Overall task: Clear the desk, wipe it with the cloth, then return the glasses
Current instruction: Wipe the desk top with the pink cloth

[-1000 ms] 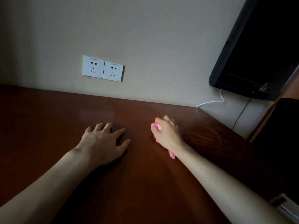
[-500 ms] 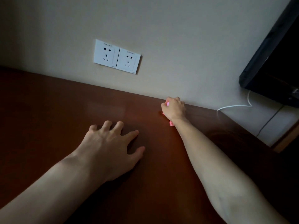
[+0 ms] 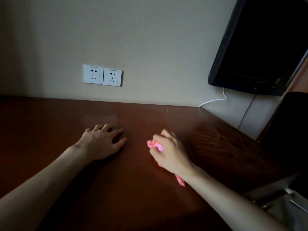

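Wiping step: your right hand (image 3: pixel 168 152) clutches the pink cloth (image 3: pixel 155 145) on the desk (image 3: pixel 50 130); your left hand (image 3: pixel 103 140) rests flat. Next, sweep unwiped areas.

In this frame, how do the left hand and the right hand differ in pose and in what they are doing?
The left hand lies flat with fingers spread; the right hand is curled into a fist. The left hand holds nothing and rests bare on the desk; the right hand grips the pink cloth and presses it to the desk. The left hand lies nearer the wall sockets. Both touch the desk, arms extended.
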